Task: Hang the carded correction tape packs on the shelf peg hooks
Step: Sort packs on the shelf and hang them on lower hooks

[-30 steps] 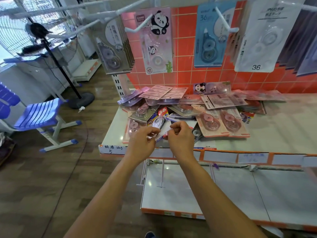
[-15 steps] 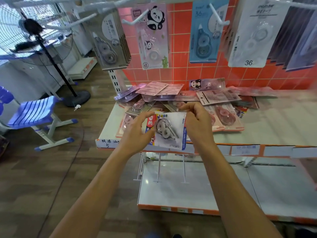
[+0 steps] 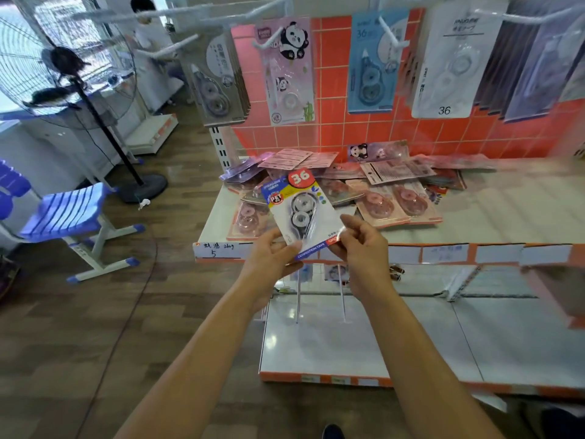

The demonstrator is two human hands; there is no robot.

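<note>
over the front edge of the upper shelf (image 3: 506, 217), at chest height, both hands hold one carded correction tape pack (image 3: 300, 213) with its printed face to the camera. its long axis is nearly upright. the header end points up and a little left, towards the hanging stock, and the bottom edge sits in the fingers. the left hand (image 3: 269, 258) pinches the lower left corner between thumb and curled fingers. the right hand (image 3: 361, 248) pinches the lower right corner between thumb and forefinger, its other fingers loosely curled behind.

a red round badge at the top of the card reads "36", a red burst beside it reads "pet", and a blue band along the bottom reads "correction tape". the clear blister shows two round reels, one above the other.

behind the held card, a loose pile of packs (image 3: 395, 198), mostly pink, lies on the shelf against the red tiled back panel (image 3: 332, 128). above, white peg hooks (image 3: 272, 39) carry a grey pack (image 3: 215, 80), a pink panda pack (image 3: 286, 71), a blue pack (image 3: 376, 61) and a white pack (image 3: 449, 64) marked "36". the shelf's front label strip (image 3: 218, 248) has a handwritten "5". below it, thin pegs (image 3: 298, 296) stick out over the lower shelf (image 3: 411, 337). a standing fan (image 3: 63, 58) and a blue chair (image 3: 66, 213) are on the wooden floor to the left.
</note>
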